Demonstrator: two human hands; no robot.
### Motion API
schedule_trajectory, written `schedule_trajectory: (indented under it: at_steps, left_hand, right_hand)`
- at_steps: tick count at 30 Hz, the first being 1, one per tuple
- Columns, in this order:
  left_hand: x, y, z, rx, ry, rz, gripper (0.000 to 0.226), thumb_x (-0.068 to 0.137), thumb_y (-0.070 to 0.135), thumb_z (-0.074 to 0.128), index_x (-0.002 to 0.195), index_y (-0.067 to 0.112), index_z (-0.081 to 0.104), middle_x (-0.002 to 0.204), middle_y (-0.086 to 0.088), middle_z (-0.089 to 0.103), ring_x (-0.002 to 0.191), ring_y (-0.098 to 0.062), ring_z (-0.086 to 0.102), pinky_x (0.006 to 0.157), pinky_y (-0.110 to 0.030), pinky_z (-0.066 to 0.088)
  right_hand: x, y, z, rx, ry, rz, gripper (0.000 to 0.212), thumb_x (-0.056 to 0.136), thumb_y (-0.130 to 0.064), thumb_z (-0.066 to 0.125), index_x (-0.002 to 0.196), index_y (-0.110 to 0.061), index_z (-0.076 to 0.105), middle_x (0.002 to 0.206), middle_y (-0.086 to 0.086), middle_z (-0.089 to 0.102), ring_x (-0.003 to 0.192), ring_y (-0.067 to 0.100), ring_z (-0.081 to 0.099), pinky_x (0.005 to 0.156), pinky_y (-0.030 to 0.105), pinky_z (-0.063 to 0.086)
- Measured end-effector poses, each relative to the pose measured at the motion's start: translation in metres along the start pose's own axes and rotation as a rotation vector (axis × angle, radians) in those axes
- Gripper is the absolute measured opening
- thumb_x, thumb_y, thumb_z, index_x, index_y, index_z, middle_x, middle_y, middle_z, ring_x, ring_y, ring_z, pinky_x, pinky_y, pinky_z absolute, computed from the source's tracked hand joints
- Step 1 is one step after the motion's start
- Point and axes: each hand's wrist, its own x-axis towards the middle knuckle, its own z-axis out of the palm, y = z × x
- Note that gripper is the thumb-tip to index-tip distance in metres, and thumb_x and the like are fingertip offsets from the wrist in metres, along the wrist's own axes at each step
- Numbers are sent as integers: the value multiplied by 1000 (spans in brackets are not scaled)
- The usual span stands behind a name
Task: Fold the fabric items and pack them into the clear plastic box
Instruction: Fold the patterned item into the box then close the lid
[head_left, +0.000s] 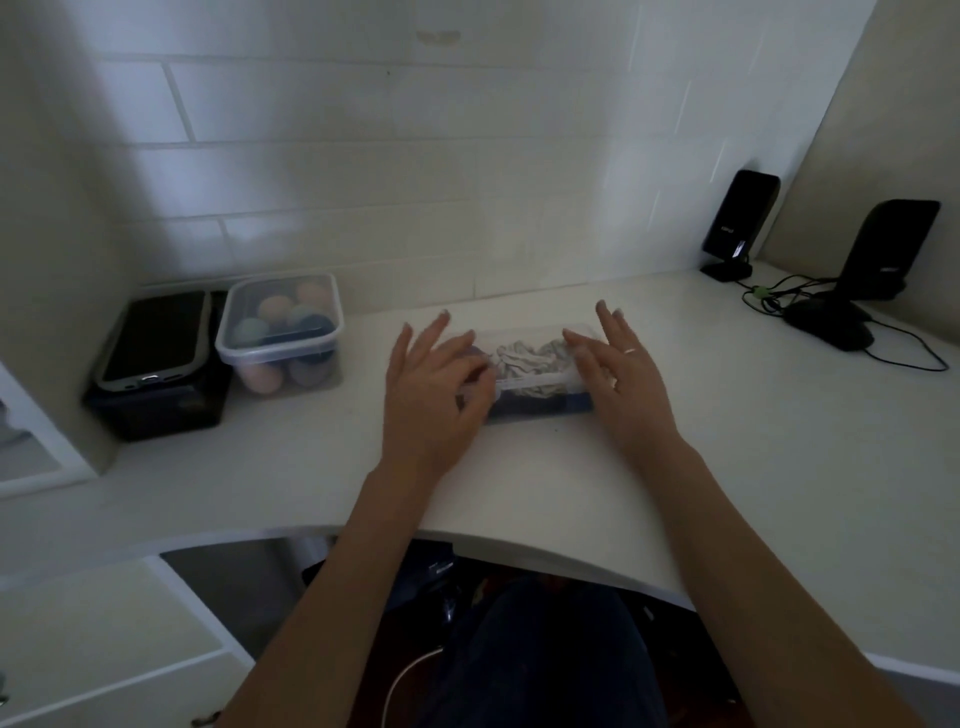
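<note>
— Sitting mid-desk (519, 483), is that the clear plastic box (535, 384)?
— Yes, with grey fabric (524, 356) bunched over a blue piece (540, 402) inside.
— And the hands?
— Left hand (436, 395) and right hand (623, 384) flank its ends, fingers spread, pinching nothing; contact is unclear.

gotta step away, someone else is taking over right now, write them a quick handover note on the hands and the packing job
Left hand: open, fingers spread at the left end of the clear plastic box.
Right hand: open, at the box's right end, holding nothing.
Box sits mid-desk; grey fabric crumpled on top, dark blue fabric beneath.
Done: fabric is in the box.
Left: grey piece looks unfolded, so it may need refolding.
</note>
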Motion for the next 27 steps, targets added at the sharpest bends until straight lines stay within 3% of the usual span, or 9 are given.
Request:
schedule_trajectory:
  at_steps: [3, 7, 9, 12, 15, 17, 19, 20, 27]
  left_hand:
    - [-3, 1, 3, 82, -125, 119, 33, 92, 31, 45, 107, 13, 70, 124, -4, 66, 131, -25, 46, 115, -43, 20]
    - [-6, -10, -3, 60, -223, 148, 43, 92, 38, 43, 122, 14, 63, 127, -5, 64, 126, -23, 53, 112, -33, 28]
    - [-6, -12, -6, 98, -205, 160, 42, 91, 39, 45, 119, 16, 66, 123, -3, 67, 118, -19, 60, 105, -29, 38]
    - [2, -13, -9, 155, -227, 143, 38, 88, 34, 48, 118, 19, 67, 116, -3, 70, 111, -22, 64, 93, -32, 49]
    - [16, -18, -8, 305, -295, 156, 48, 82, 13, 54, 129, 17, 57, 104, -12, 70, 98, -32, 65, 74, -34, 54]
    - [26, -14, -10, 406, -378, 100, 52, 82, 7, 43, 134, 10, 50, 113, -22, 63, 109, -40, 57, 89, -41, 49]
    - [34, -9, -5, 531, -555, -79, 54, 90, 10, 38, 143, 4, 30, 138, -31, 40, 132, -44, 35, 112, -45, 26]
    - [38, -8, -1, 578, -615, -172, 55, 93, 13, 38, 145, 2, 21, 144, -34, 29, 137, -45, 26, 116, -46, 17]
    - [61, -46, 18, 609, -602, -315, 65, 94, 23, 42, 145, -1, 10, 150, -36, 10, 142, -46, 11, 117, -48, 6]
  right_hand:
    - [0, -4, 0, -292, 6, -162, 50, 92, -54, 30, 129, -33, 57, 151, -5, 37, 145, 11, 21, 118, 39, 12]
    - [-2, -9, -8, -93, -160, -114, 45, 90, -43, 54, 133, -31, 52, 144, -8, 47, 140, 10, 32, 117, 31, 22]
    - [0, -9, -11, -106, -232, -145, 48, 89, -33, 60, 136, -33, 48, 147, -6, 43, 141, 14, 29, 115, 24, 19]
    - [11, -17, -4, -180, -279, -179, 47, 92, -23, 57, 137, -30, 47, 149, 2, 41, 142, 22, 30, 116, 34, 17]
    - [23, -33, 22, -304, -240, -209, 47, 94, -15, 50, 139, -27, 46, 147, 7, 44, 139, 28, 35, 116, 40, 18]
    - [30, -40, 41, -333, -206, -231, 48, 92, -11, 49, 138, -26, 47, 143, 10, 49, 135, 32, 40, 114, 42, 22]
    - [42, -45, 60, -333, -198, -250, 51, 89, -7, 49, 137, -23, 49, 140, 13, 52, 131, 34, 44, 112, 43, 25]
    - [48, -47, 67, -332, -199, -256, 53, 87, -5, 49, 137, -22, 49, 138, 15, 52, 130, 35, 45, 112, 43, 27]
    - [98, -55, 113, -313, -227, -274, 51, 90, -5, 44, 138, -22, 48, 142, 15, 49, 134, 36, 40, 113, 40, 24]
